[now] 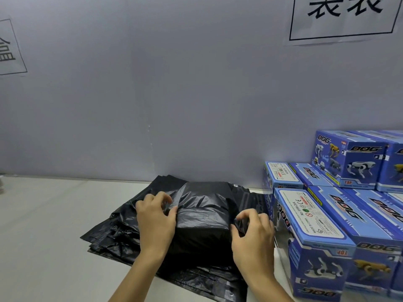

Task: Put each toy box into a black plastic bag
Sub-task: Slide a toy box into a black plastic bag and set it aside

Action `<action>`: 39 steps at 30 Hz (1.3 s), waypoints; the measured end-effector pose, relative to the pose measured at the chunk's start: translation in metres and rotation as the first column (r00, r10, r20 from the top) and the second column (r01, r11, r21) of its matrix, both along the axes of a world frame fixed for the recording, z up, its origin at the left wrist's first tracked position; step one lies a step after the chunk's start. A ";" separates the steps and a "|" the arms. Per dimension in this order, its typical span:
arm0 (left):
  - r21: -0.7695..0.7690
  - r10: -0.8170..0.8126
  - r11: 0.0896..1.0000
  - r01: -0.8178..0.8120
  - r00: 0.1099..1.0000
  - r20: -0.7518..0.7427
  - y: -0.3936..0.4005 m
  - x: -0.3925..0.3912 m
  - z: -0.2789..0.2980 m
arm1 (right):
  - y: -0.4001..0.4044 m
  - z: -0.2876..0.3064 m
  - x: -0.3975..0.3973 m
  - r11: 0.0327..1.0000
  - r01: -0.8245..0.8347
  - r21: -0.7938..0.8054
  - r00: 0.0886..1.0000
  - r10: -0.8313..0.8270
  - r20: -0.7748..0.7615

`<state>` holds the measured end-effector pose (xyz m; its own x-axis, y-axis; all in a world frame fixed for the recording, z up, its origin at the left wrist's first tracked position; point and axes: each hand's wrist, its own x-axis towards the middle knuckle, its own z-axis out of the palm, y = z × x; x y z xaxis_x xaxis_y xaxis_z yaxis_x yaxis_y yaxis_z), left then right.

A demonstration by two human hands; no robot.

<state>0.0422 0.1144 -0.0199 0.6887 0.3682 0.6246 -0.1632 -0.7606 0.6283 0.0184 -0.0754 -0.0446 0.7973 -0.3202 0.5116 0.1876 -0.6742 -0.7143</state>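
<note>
The left hand point(156, 216) lies on the left upper edge of a bagged toy box point(204, 219), thumb and fingers pinching a ridge of the black film there. The right hand point(253, 229) mirrors it at the right edge, its fingertips point(238, 222) closed on a small tuck of plastic near the corner. Both hands are therefore gripping bag material, not the carton itself.

The box, already wrapped inside its black plastic bag, sits on top of a flat stack of spare black bags point(113, 234) spread on the tabletop point(43, 225), close to the grey wall point(152, 94).

The step in hand looks like drawing the loose film snug around the box. To do it well, pull both pinches evenly so the carton stays square and does not skate on the slippery stack below. Keep the grip on the top bag only; the sheets underneath are the same colour and could easily lift with it. The film looks thin, so a steady pull over the box corners seems safer than a jerk, which might tear it.

Just to the right, nearly touching the right hand, stand the blue unbagged DOG toy boxes point(327, 225), stacked in rows. Paper signs point(344, 16) hang on the wall.
</note>
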 end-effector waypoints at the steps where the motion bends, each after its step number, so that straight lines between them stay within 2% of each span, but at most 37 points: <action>1: 0.026 -0.032 0.999 0.031 0.999 0.030 -0.001 -0.001 0.000 | 0.001 0.000 0.000 0.999 -0.028 -0.024 1.000 0.029 0.011; 4: -0.029 -0.124 0.992 0.126 0.990 0.073 -0.004 -0.001 -0.001 | -0.001 -0.002 0.001 0.993 -0.111 -0.036 0.994 0.112 0.017; 6: -0.098 -0.153 0.983 0.156 0.987 0.043 -0.003 0.002 -0.001 | -0.003 -0.002 0.001 0.989 -0.147 0.018 0.989 0.147 0.003; 9: -0.302 -0.199 0.940 0.158 0.974 -0.111 -0.003 0.007 -0.004 | -0.005 0.002 -0.002 0.973 -0.175 0.147 0.982 0.184 -0.050; 11: -0.426 -0.278 0.894 0.143 0.921 -0.274 -0.006 0.011 -0.008 | -0.003 0.004 -0.004 0.959 -0.187 0.213 0.974 0.209 -0.090; 13: -0.498 -0.351 0.858 0.130 0.856 -0.380 -0.010 0.014 -0.011 | 0.003 0.004 -0.005 0.935 -0.238 0.264 0.947 0.283 -0.150; 15: -0.516 -0.385 0.845 0.142 0.831 -0.402 -0.012 0.015 -0.012 | 0.008 0.002 -0.006 0.915 -0.299 0.271 0.911 0.358 -0.203; 18: -0.491 -0.395 0.851 0.186 0.843 -0.365 -0.012 0.011 -0.010 | 0.010 -0.001 -0.005 0.898 -0.308 0.313 0.900 0.382 -0.209; 23: -0.550 -0.443 0.783 0.291 0.882 -0.163 -0.027 0.000 -0.004 | 0.004 0.003 -0.007 0.860 -0.309 0.407 0.936 0.352 -0.032; 25: -0.612 -0.470 0.713 0.343 0.881 -0.053 -0.033 -0.002 -0.004 | 0.006 0.005 -0.009 0.861 -0.328 0.388 0.942 0.329 0.067; 29: -0.721 -0.612 0.464 0.514 0.775 0.159 -0.039 -0.010 -0.003 | 0.014 0.013 -0.021 0.871 -0.335 0.358 0.941 0.289 0.176; 31: -0.737 -0.627 0.424 0.527 0.758 0.181 -0.042 -0.013 -0.003 | 0.015 0.018 -0.024 0.855 -0.350 0.383 0.934 0.285 0.217; 36: -0.721 -0.665 0.391 0.571 0.717 0.207 -0.050 -0.018 -0.003 | 0.012 0.026 -0.025 0.788 -0.341 0.513 0.926 0.187 0.329; 39: -0.723 -0.678 0.363 0.588 0.699 0.228 -0.054 -0.021 -0.003 | 0.009 0.029 -0.023 0.795 -0.335 0.506 0.917 0.153 0.368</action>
